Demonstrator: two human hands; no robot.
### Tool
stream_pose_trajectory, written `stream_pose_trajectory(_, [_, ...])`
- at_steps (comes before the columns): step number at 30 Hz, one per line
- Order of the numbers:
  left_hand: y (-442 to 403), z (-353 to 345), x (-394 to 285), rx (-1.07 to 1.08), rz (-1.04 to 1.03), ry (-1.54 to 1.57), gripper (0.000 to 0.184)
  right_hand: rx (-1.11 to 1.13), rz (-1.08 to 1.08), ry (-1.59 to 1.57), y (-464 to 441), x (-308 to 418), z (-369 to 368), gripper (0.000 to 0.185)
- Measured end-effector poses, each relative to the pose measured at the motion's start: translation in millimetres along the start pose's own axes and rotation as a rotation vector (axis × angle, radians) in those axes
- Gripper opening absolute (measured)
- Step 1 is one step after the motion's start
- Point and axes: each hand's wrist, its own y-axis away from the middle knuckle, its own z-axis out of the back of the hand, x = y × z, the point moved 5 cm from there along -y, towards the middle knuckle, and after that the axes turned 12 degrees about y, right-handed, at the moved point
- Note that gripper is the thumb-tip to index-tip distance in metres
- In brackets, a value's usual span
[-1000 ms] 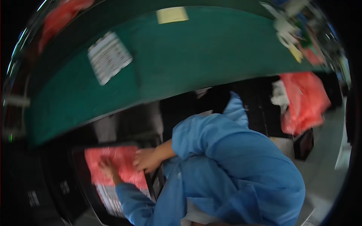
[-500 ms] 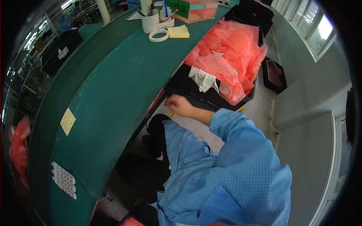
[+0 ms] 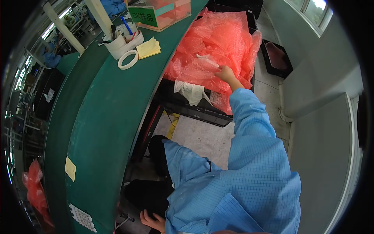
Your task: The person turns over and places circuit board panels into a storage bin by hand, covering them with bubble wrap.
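Note:
My right hand (image 3: 227, 75) reaches over red bubble wrap (image 3: 218, 35) heaped in a black crate (image 3: 194, 113). Its fingers are closed on one end of a narrow white cloth (image 3: 207, 60), possibly a glove, which lies across the wrap. A second white cloth, glove-like (image 3: 191, 92), hangs over the crate's near edge, apart from the hand. At the bottom of the view, my left hand (image 3: 152, 222) rests by my dark-trousered leg with its fingers apart and nothing seen in them.
On the green table (image 3: 105, 113) are a tape roll (image 3: 127, 59), yellow paper (image 3: 149, 48), a pen holder (image 3: 124, 45), a clear box with a green label (image 3: 165, 13), a yellow note (image 3: 70, 169) and a white strip pad (image 3: 82, 218). Another black tray (image 3: 277, 58) stands by the wall.
My right hand has moved from beside the table edge up and right onto the bubble wrap and taken hold of the white cloth. My left hand has come into view. The camera view has shifted.

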Motion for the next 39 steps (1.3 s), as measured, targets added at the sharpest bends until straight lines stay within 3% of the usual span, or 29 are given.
stream_pose_trajectory(2, [2,-19,9,0.187,0.059,0.026,0.043,-0.085,-0.035,-0.114,-13,-8,13,0.044])
stream_pose_trajectory(5, [-11,-11,-24,0.169,0.147,0.009,0.042,-0.231,-0.132,-0.308,-31,-13,50,0.046])
stream_pose_trajectory(7, [-10,-13,-18,0.184,0.145,0.037,0.042,-0.493,-0.42,-0.224,-37,-26,71,0.061])
stream_pose_trajectory(11, [-13,-14,-19,0.186,0.179,0.041,0.041,-0.55,-0.363,-0.392,-75,-44,55,0.077])
stream_pose_trajectory(13, [-11,-14,-20,0.17,0.177,0.057,0.042,-0.374,-0.327,-0.699,-81,-34,40,0.084])
stream_pose_trajectory(14, [-11,-14,-21,0.159,0.177,0.07,0.043,-0.374,-0.323,-0.702,-83,-29,37,0.084])
stream_pose_trajectory(17, [-15,-9,-39,0.117,0.147,0.036,0.035,-0.478,-0.241,-0.458,-89,-17,31,0.076])
stream_pose_trajectory(19, [-23,-12,-40,0.122,0.14,0.061,0.035,-0.133,-0.218,-0.411,-90,-5,23,0.055])
stream_pose_trajectory(22, [-33,-20,-48,0.144,0.107,0.146,0.034,-0.143,-0.203,-0.297,-85,10,34,0.041])
stream_pose_trajectory(26, [-46,-29,-55,0.181,0.057,0.262,0.032,-0.429,-0.233,-0.278,-103,11,49,0.037])
stream_pose_trajectory(28, [-51,-32,-57,0.205,0.033,0.317,0.031,-0.626,-0.231,-0.557,-107,7,66,0.03])
stream_pose_trajectory(29, [-53,-34,-58,0.219,0.021,0.345,0.031,-0.63,-0.232,-0.556,-109,6,70,0.03])
stream_pose_trajectory(31, [-57,-38,-59,0.251,-0.006,0.4,0.03,-0.685,-0.111,-0.99,-93,24,107,0.022])
stream_pose_trajectory(35, [-65,-40,-69,0.31,-0.058,0.511,0.028,-0.704,-0.104,-1.345,-37,79,169,0.015])
stream_pose_trajectory(39, [-71,-35,-81,0.346,-0.093,0.611,0.027,-0.838,0.389,-0.965,31,147,219,0.014])
